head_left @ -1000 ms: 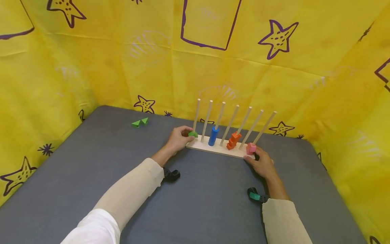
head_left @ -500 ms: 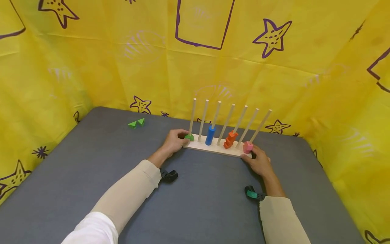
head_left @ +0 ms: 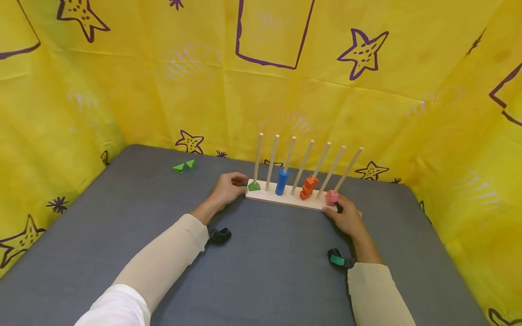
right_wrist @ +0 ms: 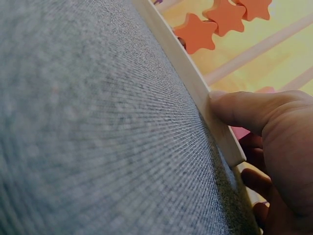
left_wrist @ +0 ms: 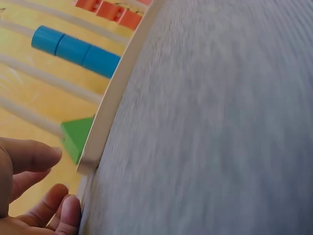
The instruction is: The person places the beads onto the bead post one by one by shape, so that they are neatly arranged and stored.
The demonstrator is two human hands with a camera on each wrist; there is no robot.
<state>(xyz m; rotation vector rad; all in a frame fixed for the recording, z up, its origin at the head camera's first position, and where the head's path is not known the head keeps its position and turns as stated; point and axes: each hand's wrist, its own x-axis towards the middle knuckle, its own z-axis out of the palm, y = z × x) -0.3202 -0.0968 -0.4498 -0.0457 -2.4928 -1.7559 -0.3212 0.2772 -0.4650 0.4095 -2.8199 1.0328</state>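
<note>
A wooden peg board (head_left: 266,194) with several upright pegs stands on the table. One green triangular block (head_left: 254,186) sits at the foot of its leftmost peg. Just left of that end is my left hand (head_left: 226,189), its thumb and fingers spread and holding nothing; the left wrist view has a gap between them and the green block (left_wrist: 77,139). My right hand (head_left: 348,218) grips the board's right end, thumb against the front edge (right_wrist: 203,98) and fingers behind. Beside it, pink blocks (head_left: 332,197) sit on the rightmost peg, mostly hidden in the right wrist view.
Blue cylinders (head_left: 281,183) and orange star blocks (head_left: 308,188) are stacked on two middle pegs. Two loose green triangular blocks (head_left: 178,168) lie at the table's back left. A yellow patterned cloth (head_left: 163,90) hangs behind the grey table (head_left: 281,262).
My left hand has let go of the green triangular block and drawn back to the left. That block now lies flat on the board's base. The right hand keeps its grip.
</note>
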